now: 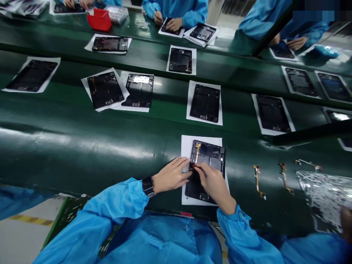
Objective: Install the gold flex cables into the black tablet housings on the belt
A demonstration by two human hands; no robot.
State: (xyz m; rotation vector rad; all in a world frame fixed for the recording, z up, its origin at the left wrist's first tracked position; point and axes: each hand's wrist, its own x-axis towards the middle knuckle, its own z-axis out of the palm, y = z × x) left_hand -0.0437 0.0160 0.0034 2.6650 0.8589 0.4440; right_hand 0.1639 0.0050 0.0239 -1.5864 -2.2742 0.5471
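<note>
Before me an open tablet housing (199, 185), black inside, lies slightly turned on a white sheet (187, 146). My right hand (213, 181) is over it, thumb and fingers pinched on the lower end of an orange flex cable (197, 152). This cable runs along the housing's upper left side. My left hand (173, 175), with a watch (148, 186) on its wrist, rests at the left edge. Its fingers are stretched out and apart, tips close to the pinched end. The fingertips partly hide the contact point.
Loose flex cables (257, 181) lie to the right, beside a plastic bag (327, 194) with white strips. Several tablet housings (205, 102) on white sheets sit on the green belt ahead. A red bin (99, 19) stands far left. Co-workers in blue (189, 11) work opposite. A dark bar (310, 132) juts in from the right.
</note>
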